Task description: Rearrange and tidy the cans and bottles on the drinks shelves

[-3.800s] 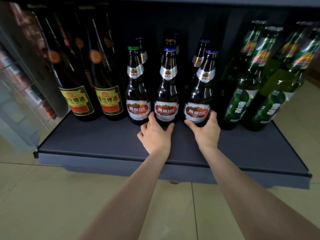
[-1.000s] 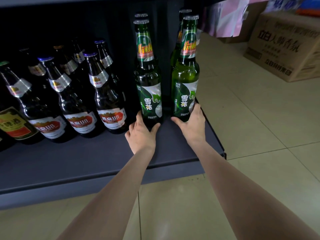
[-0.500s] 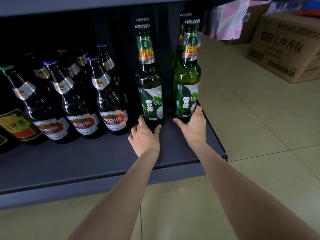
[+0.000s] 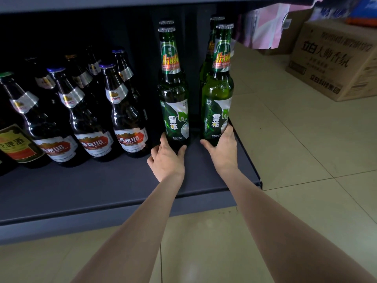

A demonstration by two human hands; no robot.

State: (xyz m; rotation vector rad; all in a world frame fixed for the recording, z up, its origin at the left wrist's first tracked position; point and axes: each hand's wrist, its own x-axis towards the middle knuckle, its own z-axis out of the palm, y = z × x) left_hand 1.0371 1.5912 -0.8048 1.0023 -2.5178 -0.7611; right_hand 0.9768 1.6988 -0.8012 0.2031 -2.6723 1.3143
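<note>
We take the dark shelf (image 4: 102, 186) as our landmark. At its right end stand two upright green bottles, each with a second green bottle behind it.

Left hand (image 4: 166, 160): grip curled round the base of the left green bottle (image 4: 174, 99), thumb on one side, fingers on the other, half spread to the bottle's width. The bottle stands on the shelf board, label facing us.

Right hand (image 4: 223, 152): grip wrapped round the foot of the right green bottle (image 4: 217, 94), thumb in front, fingers round the far side. This bottle sits just beside the shelf's right edge; we cannot tell whether its base is on the board or lifted.

A clear gap separates the two bottles. Left of them along the shelf stand brown bottles (image 4: 126, 111) with red-and-white labels, in rows running back. Off the shelf's right end, a cardboard box (image 4: 334, 62) rests on the tiled floor (image 4: 306, 160).
</note>
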